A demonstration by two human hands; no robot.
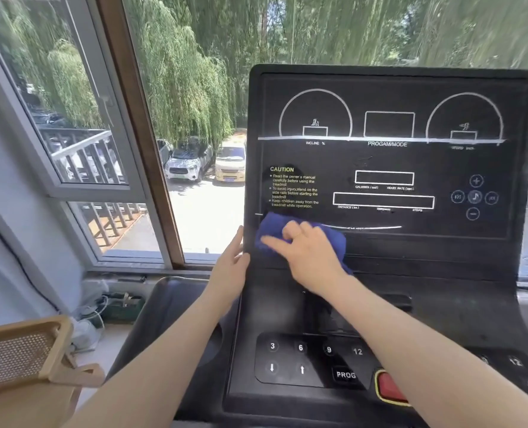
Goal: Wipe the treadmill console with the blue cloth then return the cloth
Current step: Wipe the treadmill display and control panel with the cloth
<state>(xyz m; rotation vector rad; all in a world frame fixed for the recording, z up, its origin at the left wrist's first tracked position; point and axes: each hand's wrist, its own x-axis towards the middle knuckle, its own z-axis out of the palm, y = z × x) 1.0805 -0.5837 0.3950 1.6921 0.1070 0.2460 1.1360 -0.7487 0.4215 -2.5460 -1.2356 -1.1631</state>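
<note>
- A bright room beside a large window (108, 125); outside stand willow trees and parked cars (205, 163) in sunlight. A woven wooden chair back (25, 353) sits at the lower left.
- Filling the right of the view is a black treadmill console (395, 156), its upright display panel printed with white dial outlines, a caution notice and the words "PROGAM/MODE". Below it, a lower panel carries numbered keys (313, 349) and a red button (391, 389).
- The blue cloth (333, 239) lies bunched against the lower left corner of the display panel, just under the caution text. Its long axis runs left to right, following the panel's bottom edge.
- The right hand (306, 251) presses flat on top of the cloth — fingers (275, 242) spread loosely and pointing left, pinning the cloth to the panel rather than pinching it.
- The left hand (230, 264) rests against the console's left edge, fingers extended and open, holding nothing; it seems to steady the panel.
- The cloth sits directly under the right hand, at the far left of the panel, so the unwiped surface lies to the right and upward — the likely next sweep runs rightward along the cloth's own axis.
- The wiping looks to be in progress; returning the cloth is not yet done, and its resting place is not visible.
</note>
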